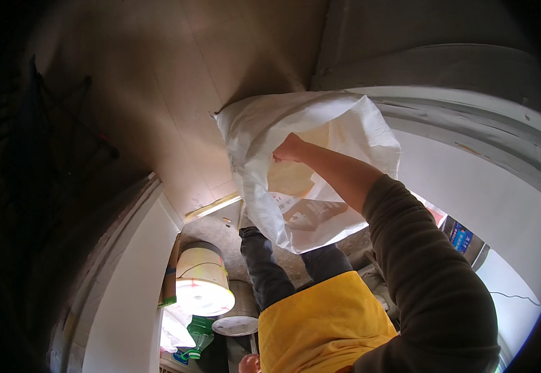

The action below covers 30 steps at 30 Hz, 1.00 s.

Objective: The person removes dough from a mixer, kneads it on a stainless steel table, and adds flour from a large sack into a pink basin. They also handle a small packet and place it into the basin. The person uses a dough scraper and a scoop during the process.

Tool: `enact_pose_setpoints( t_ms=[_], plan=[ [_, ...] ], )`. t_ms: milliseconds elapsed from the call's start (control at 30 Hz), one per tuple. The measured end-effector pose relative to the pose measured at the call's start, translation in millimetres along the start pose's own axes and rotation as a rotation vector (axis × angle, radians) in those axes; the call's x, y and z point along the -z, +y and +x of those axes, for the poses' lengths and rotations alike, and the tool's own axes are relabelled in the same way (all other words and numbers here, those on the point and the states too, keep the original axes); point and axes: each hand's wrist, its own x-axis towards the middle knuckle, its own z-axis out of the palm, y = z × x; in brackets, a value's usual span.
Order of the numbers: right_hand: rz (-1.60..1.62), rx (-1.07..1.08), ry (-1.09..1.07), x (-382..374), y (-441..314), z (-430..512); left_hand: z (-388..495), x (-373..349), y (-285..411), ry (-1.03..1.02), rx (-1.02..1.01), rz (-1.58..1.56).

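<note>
A large white woven sack [247, 140] stands with its mouth wide toward me, in front of my legs. My right hand [291, 148] is inside the mouth, near its left side, with the fingers bent down and partly hidden. Beneath that hand lies a smooth beige thing [293, 179], whose kind I cannot tell. Lower in the sack is a light brown package with white markings [314, 213]. My left hand [250, 362] shows only in part at the bottom edge, beside my yellow apron [321, 321] and close to a thin grey bar; its grip is unclear.
Left of my legs stand a pale bucket [200, 265], a metal-looking container [236, 303] and a green plastic bottle [200, 333]. White door frame panels [125, 279] rise at the left, and a white panel [475, 182] curves along the right. A dark folding frame [76, 112] stands far left.
</note>
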Motion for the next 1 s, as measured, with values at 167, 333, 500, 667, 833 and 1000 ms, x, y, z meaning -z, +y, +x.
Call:
enact_pose_setpoints(
  t_ms=[167, 333, 500, 667, 833, 1000],
  plan=[
    [0.936, -0.380, -0.005, 45, -32, -44, 1, 7, 19, 0.029, 0.232, -0.196],
    [1.295, -0.272, 0.126, 47, -22, -96, -14, 8, 52, -0.038, 0.073, -0.283],
    [1.290, -0.395, 0.202, 39, 0, -112, -14, 12, 83, 0.027, 0.200, -0.283],
    [1.306, -0.477, 0.240, 37, -6, -126, -7, 32, 86, 0.117, 0.264, -0.224],
    [1.305, -0.500, 0.264, 42, -14, -153, -3, 56, 85, 0.071, 0.185, -0.265],
    [1.362, -0.471, 0.336, 41, -23, -184, 14, 74, 112, 0.063, 0.188, -0.147]
  ],
)
